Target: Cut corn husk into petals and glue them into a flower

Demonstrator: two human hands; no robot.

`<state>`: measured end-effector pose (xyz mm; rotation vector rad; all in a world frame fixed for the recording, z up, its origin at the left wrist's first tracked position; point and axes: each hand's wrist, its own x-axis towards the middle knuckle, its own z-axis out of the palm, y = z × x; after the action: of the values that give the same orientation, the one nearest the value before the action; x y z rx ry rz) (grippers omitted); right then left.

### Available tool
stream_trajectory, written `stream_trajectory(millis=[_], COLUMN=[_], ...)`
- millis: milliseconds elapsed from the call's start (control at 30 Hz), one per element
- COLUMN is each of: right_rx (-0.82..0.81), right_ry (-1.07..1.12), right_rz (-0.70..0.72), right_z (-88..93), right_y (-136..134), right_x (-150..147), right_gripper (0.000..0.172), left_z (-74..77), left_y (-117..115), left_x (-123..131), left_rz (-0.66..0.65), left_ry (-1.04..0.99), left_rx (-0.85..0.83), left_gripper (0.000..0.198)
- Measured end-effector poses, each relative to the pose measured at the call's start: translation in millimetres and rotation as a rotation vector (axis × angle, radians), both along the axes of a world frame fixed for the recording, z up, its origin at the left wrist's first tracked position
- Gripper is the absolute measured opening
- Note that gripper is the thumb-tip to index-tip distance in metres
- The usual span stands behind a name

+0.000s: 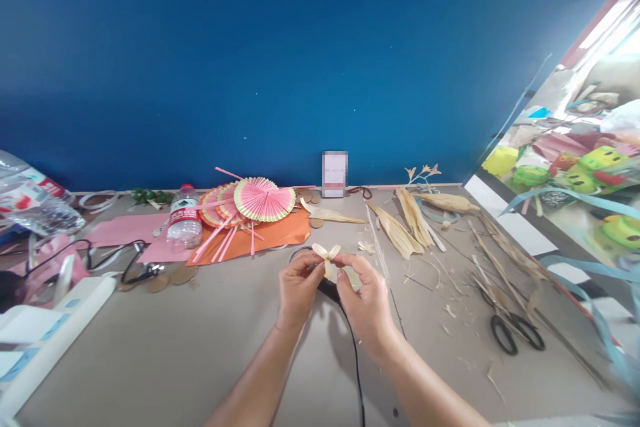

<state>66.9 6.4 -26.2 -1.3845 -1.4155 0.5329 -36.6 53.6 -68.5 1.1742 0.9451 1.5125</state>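
So, dead centre of the frame, both hands were on a little pale husk piece (pixel 326 253) with its ends fanned out like a bow. The left hand (pixel 299 287) had fingertips pinched shut on the left side of it, and the right hand (pixel 364 297) was clamped on the right side and lower strip. It was held just above the table (pixel 200 347), over a black cable (pixel 356 360) that ran down to the bottom edge.

My read: this was the shaping bit, where the loops get held together at the middle. Those strips looked thin and springy, so any further move would call for a tight pinch at the crossing, with only one hand easing off at a time.

Right of centre lay dried husk leaves (pixel 400 230) and scraps, with black scissors (pixel 515 330) further right. Up and left of the hands were pink paper fans (pixel 264 199) on orange paper (pixel 280 233), with a water bottle (pixel 184 219) beside them.
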Motion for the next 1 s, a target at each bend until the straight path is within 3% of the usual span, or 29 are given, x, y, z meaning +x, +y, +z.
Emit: stream_trajectory(millis=[400, 800, 1000], right_rx=[0.035, -0.130, -0.024], right_ry=[0.009, 0.241, 0.088], right_rz=[0.035, 0.105, 0.059], right_z=[-0.7, -5.2, -11.4], right_y=[4.1, 8.5, 11.9], right_x=[2.6, 6.4, 5.8], right_gripper=[0.024, 0.030, 0.027], left_z=[-7.9, -1.1, 2.5], left_y=[-0.7, -0.1, -2.0], left_x=[-1.1, 2.3, 1.9], left_rz=[0.032, 0.052, 0.049], left_ry=[0.116, -0.018, 0.021], left_rx=[0.108, -0.062, -0.110], left_gripper=[0.005, 0.005, 0.011])
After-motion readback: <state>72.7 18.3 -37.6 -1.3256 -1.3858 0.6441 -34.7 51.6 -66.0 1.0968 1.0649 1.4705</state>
